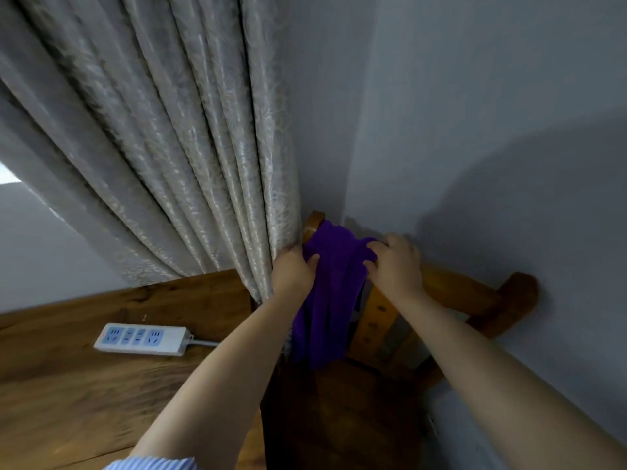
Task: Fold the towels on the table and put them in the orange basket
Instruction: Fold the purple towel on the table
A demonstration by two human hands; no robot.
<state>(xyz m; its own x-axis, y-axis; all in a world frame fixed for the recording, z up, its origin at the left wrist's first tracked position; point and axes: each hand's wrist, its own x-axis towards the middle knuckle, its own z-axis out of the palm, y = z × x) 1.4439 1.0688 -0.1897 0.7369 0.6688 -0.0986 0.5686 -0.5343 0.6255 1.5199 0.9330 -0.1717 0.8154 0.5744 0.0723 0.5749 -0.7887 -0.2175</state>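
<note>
Grey walls [475,113] meet in a corner ahead of you, and a patterned grey curtain [152,130] hangs from 12 o'clock down to the centre of your head view. At 8 o'clock lies a wooden table [68,385]; on it rests a white power strip [142,338], its cord running toward the curtain's lower edge.

Just right of the curtain stands a wooden chair [451,290], its back against the right-hand wall and its dark seat at 6 o'clock. A purple towel [325,300] is draped over the chair's top rail and hangs down in folds toward the seat, near the centre of your view. It is not on the table, and the basket does not show.

Your left hand [293,271] grips the towel's left side near the rail, thumb curled onto the cloth; its back touches the curtain edge. Your right hand [395,262] sits at 3 o'clock from the left one, fingers curled and clamped on the towel's right side, bunching it on the rail. The two hands are near each other with purple cloth between them. Both forearms reach in from 5 and 6 o'clock, and a striped blue sleeve [152,463] shows at the bottom edge.
</note>
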